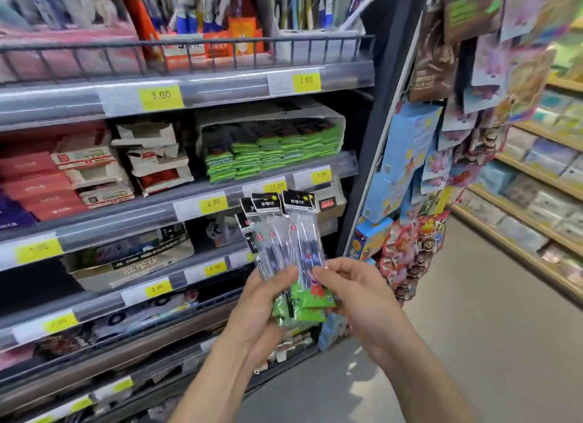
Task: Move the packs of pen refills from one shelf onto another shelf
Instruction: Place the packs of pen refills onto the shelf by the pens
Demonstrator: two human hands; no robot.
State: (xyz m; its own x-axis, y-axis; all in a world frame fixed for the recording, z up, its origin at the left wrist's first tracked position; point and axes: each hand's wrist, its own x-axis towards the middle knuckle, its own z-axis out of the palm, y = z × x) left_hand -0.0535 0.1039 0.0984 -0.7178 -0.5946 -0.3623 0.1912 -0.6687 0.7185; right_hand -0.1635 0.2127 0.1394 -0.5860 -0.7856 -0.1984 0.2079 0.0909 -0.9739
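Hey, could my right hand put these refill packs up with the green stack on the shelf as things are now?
Probably yes. The green stack sits in an open-fronted white box, with no rail before it, above and left of the right hand. Both hands grip the refill packs, so the left hand must let go.

Packs (284, 243): upright before the shelves (195, 208), between my left hand (262, 309) and right hand (356, 299). More packs in a box (271, 145) on the shelf behind. Hanging rack (441, 170) right of the shelves.

Refill packs (284, 249) — clear, glossy plastic
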